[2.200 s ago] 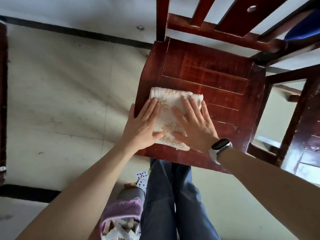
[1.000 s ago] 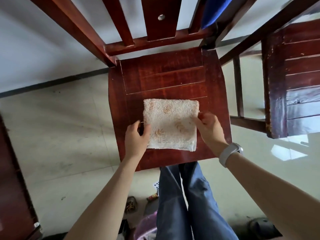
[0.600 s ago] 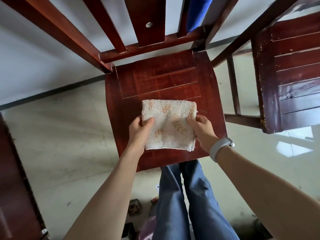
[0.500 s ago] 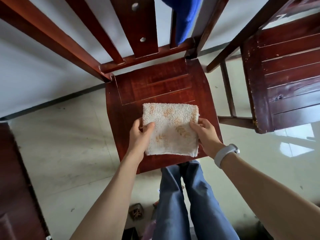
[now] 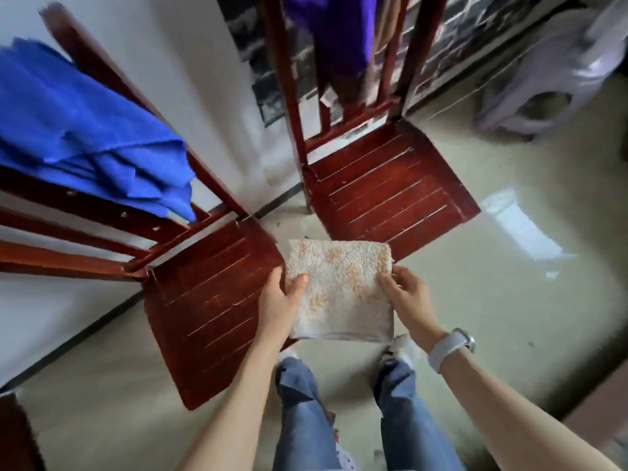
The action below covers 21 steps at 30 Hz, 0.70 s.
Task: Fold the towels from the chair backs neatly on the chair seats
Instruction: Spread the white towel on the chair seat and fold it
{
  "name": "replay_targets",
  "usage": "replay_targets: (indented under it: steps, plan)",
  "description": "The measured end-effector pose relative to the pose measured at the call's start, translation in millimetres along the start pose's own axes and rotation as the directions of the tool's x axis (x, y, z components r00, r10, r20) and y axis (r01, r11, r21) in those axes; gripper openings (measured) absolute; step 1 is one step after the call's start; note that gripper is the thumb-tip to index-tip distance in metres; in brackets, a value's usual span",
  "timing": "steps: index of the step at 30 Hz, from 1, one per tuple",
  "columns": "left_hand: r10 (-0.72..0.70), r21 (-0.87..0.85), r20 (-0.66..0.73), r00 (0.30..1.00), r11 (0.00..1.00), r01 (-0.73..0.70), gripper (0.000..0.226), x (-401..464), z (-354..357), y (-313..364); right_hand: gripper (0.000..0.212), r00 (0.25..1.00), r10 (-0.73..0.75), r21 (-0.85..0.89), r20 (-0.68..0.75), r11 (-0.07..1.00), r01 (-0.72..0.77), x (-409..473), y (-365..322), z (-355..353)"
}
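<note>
Between chairs: both hands [image 5: 343, 300] hold folded towel [image 5: 339, 290].

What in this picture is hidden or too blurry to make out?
- Head view: the fingers under the folded towel, hidden by it; only the thumbs of the left hand and right hand show.
- The purple towel, blurred and cut off by the top edge.
- The blue towel, cut off at the left edge.

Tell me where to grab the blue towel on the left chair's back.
Grip the loose lower corner of the blue towel, hanging just above the seat, coming from the seat side. It drapes bunched over the backrest, so that free corner should lift clear easily.
</note>
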<state>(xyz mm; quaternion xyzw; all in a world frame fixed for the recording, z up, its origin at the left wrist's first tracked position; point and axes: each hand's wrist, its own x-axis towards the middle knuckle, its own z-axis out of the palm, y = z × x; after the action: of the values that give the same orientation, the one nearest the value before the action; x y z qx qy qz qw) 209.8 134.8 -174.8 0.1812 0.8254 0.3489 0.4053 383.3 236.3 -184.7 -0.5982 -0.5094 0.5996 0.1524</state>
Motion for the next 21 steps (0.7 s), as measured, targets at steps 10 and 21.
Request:
replay_targets:
  steps: [10, 21]
  plan:
    - [0.399, 0.037, 0.126, 0.908, 0.913, -0.407, 0.043, -79, 259, 236, 0.009, 0.879, -0.199, -0.139, -0.434, 0.978, 0.153, -1, -48, -331]
    - [0.539, 0.016, 0.447, 0.714, 0.793, -0.609, 0.048, -85, 469, 397, 0.006, 0.637, -0.077, -0.005, -0.767, 0.993, 0.114, 46, -39, -531]
